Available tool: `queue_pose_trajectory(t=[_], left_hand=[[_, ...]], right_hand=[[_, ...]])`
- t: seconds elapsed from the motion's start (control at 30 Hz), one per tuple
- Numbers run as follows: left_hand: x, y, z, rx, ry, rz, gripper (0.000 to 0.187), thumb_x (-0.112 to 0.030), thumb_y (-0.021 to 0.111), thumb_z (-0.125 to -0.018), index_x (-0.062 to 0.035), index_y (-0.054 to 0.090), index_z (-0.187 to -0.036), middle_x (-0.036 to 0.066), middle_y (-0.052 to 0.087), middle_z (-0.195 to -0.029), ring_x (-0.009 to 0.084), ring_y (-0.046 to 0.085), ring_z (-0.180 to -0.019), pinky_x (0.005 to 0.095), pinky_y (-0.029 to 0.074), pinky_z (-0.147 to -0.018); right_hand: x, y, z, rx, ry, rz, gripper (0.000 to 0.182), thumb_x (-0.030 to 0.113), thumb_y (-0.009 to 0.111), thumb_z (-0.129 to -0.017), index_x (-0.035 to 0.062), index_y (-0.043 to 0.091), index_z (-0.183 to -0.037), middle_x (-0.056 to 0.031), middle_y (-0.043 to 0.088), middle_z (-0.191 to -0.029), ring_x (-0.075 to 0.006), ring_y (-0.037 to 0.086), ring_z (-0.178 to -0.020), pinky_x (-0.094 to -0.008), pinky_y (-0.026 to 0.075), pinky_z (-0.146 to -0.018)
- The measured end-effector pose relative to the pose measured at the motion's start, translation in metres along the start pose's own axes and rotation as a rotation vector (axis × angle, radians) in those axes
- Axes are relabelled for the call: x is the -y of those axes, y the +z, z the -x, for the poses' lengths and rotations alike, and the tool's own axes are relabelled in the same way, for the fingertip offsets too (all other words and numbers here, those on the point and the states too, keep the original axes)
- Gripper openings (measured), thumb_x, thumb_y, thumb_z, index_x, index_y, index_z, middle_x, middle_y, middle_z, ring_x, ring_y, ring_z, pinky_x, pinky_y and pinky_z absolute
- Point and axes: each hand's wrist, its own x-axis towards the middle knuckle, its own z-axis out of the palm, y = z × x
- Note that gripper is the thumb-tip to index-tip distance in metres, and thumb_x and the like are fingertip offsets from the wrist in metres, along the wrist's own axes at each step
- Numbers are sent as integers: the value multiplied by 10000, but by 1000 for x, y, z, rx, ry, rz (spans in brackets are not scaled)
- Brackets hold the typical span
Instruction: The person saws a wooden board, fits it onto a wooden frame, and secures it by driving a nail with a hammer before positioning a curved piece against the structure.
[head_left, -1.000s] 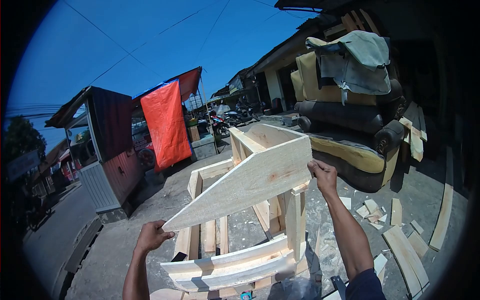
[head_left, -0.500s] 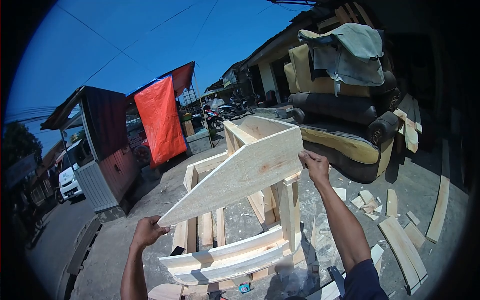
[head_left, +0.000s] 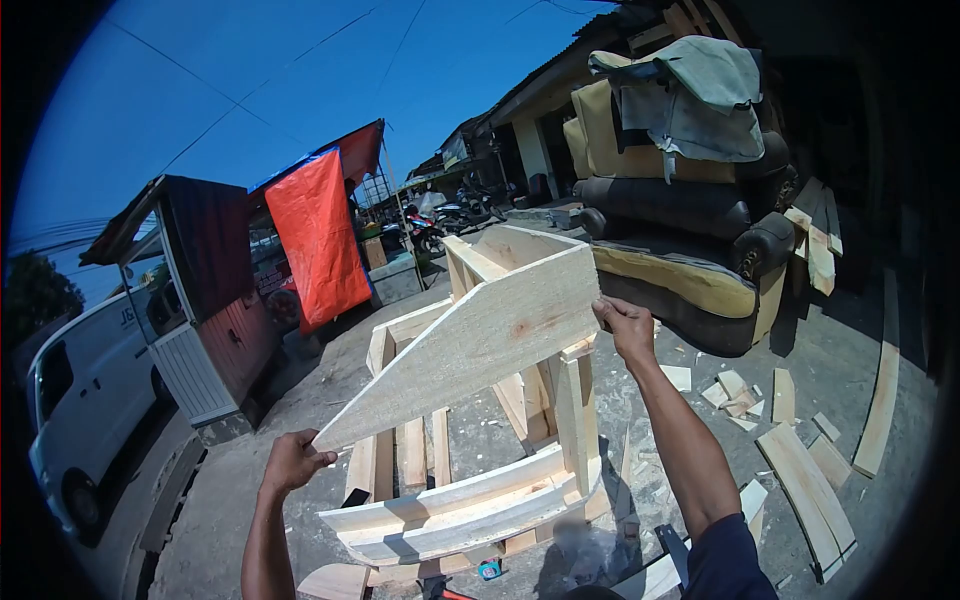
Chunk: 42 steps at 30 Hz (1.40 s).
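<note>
A pale, flat wooden panel with a slanted top edge is held between my two hands. My left hand pinches its narrow lower left tip. At its taller right end, my right hand grips the edge between thumb and fingers. Behind and below the panel stands a wooden frame with upright posts and a curved front rail. The panel hides part of that frame; whether it touches the posts I cannot tell.
Sofas are piled at the back right. Boards and wood scraps lie on the ground to the right. A tape measure is near the curved rail. At left are a stall and a white van.
The white van has come further forward along the road at left. My view has shifted slightly; both hands keep their hold on the panel.
</note>
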Motion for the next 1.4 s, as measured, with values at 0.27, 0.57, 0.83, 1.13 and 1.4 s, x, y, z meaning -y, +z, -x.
queue_pose_trajectory(t=[0.27,0.57,0.83,1.13,1.4], left_hand=[[10,4,-4,-10,13,23,371,-241,881,-752,-5,740,-1001,149,694,-720,201,613,-613,391,471,-621],[5,1,-2,-17,23,-19,374,-246,884,-749,-1,736,-990,142,669,-696,202,579,-605,395,454,-613],[1,-1,-1,-3,-6,-10,403,-267,887,-746,-3,736,-1009,141,682,-707,198,590,-609,393,460,-618],[6,2,-4,11,-11,-3,393,-263,880,-756,-12,739,-1023,145,683,-710,194,591,-609,388,465,-623],[7,1,1,3,59,-45,430,-316,883,-750,-5,734,-1007,140,661,-682,186,585,-598,389,467,-613]], right_hand=[[3,-1,5,3,28,-50,351,272,802,-873,22,763,-1115,-48,746,-893,-92,660,-789,-264,576,-755],[2,0,4,10,35,-52,353,248,800,-878,3,753,-1128,-22,722,-870,-75,625,-763,-250,558,-731],[-7,0,0,-11,13,-23,370,295,814,-865,23,766,-1111,-33,743,-869,-76,640,-775,-250,548,-735],[-8,-1,-1,-3,33,-27,383,303,820,-857,24,765,-1114,-39,743,-859,-80,639,-763,-248,544,-725],[11,3,10,-29,37,-24,361,272,805,-874,10,758,-1118,-27,734,-838,-75,627,-752,-239,529,-713]])
